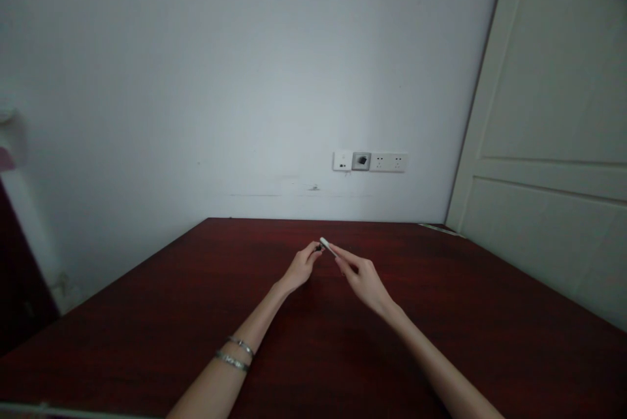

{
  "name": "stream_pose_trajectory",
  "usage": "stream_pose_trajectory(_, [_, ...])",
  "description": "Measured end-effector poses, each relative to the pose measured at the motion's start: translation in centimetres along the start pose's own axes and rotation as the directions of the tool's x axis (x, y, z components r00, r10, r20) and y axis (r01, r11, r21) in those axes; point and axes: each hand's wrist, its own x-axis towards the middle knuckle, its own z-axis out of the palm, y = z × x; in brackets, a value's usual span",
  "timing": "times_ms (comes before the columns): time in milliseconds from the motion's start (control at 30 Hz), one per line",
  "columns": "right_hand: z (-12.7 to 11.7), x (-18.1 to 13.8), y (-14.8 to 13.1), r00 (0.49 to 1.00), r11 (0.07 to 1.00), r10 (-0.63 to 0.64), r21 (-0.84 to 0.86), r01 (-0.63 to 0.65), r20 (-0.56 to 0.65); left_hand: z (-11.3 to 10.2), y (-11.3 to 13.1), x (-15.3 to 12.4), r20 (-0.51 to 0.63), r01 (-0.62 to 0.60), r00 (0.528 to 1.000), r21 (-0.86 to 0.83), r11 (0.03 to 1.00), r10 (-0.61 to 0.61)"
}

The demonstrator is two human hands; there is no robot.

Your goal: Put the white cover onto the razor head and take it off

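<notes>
My left hand (300, 269) is closed in a pinch on a small dark object (319, 248), too small to name. In my right hand (365, 280), the fingers grip a slim white object (328, 247), seen nearly edge-on and tilted; its kind does not show. The two objects meet or nearly meet between my fingertips; whether they touch I cannot tell. Both hands are over the middle of the dark red table (206, 288). Two silver bracelets (234, 360) circle my left forearm.
Behind the table's far edge stands a white wall with a row of switch plates and sockets (388, 162). A pale panelled door (548, 145) borders the right side. At the far left is a dark upright shape (19, 269).
</notes>
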Motion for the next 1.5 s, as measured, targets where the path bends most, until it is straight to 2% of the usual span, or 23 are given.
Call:
stream_pose_trajectory(67, [0.0, 0.0, 0.1, 0.997, 0.999, 0.042, -0.002, -0.042, -0.062, 0.0, 0.2, 0.0, 0.002, 0.014, 1.0, -0.009, 1.0, -0.014])
stream_pose_trajectory(133, [0.2, -0.1, 0.1, 0.998, 0.999, 0.04, 0.015, -0.039, -0.057, -0.1, 0.3, 0.0, -0.002, 0.009, 1.0, -0.018, 1.0, -0.009])
stream_pose_trajectory(300, [0.5, -0.5, -0.8, 0.984, 0.998, -0.055, 0.028, 0.051, 0.169, 0.0, 0.3, 0.1, -0.054, 0.004, 0.998, -0.096, 0.995, -0.01])
stream_pose_trajectory(400, [-0.4, 0.2, -0.8, 0.993, 0.998, -0.056, -0.008, 0.057, 0.106, 0.4, 0.5, 0.2, -0.057, 0.121, 0.989, -0.181, 0.976, -0.133])
stream_pose_trajectory(500, [-2.0, 1.7, 0.0, 1.0, 0.992, -0.023, -0.124, 0.025, 0.021, 0.9, 1.2, 0.2, 0.044, 0.294, 0.954, -0.324, 0.899, -0.296])
stream_pose_trajectory(567, [-2.5, 2.7, 0.7, 1.0, 0.974, -0.015, -0.225, 0.02, 0.024, 1.2, 1.7, 0.1, 0.117, 0.377, 0.925, -0.387, 0.842, -0.36])
stream_pose_trajectory(667, [-2.4, 3.6, 1.5, 0.995, 0.936, -0.051, -0.344, 0.078, 0.089, 1.5, 2.2, 0.0, 0.158, 0.446, 0.893, -0.43, 0.785, -0.421])
stream_pose_trajectory(800, [-2.2, 3.8, 2.9, 0.984, 0.892, -0.091, -0.427, 0.148, 0.151, 1.8, 2.1, -0.1, 0.138, 0.442, 0.892, -0.461, 0.77, -0.43])
stream_pose_trajectory(933, [-3.1, 3.3, 4.2, 0.99, 0.888, -0.057, -0.447, 0.111, 0.131, 1.9, 1.8, -0.1, 0.105, 0.421, 0.9, -0.466, 0.778, -0.424])
stream_pose_trajectory(1167, [-2.1, 3.4, 3.1, 0.993, 0.923, -0.066, -0.373, 0.098, 0.096, 2.3, 1.6, -0.2, 0.085, 0.413, 0.905, -0.415, 0.811, -0.418])
stream_pose_trajectory(1367, [-3.3, 3.0, 3.8, 0.996, 0.933, -0.024, -0.357, 0.053, 0.086, 2.2, 1.6, -0.3, 0.048, 0.361, 0.926, -0.406, 0.84, -0.375])
stream_pose_trajectory(1500, [-2.7, 3.2, 3.6, 0.997, 0.95, -0.032, -0.308, 0.054, 0.077, 2.4, 1.5, -0.3, 0.067, 0.374, 0.924, -0.369, 0.851, -0.377])
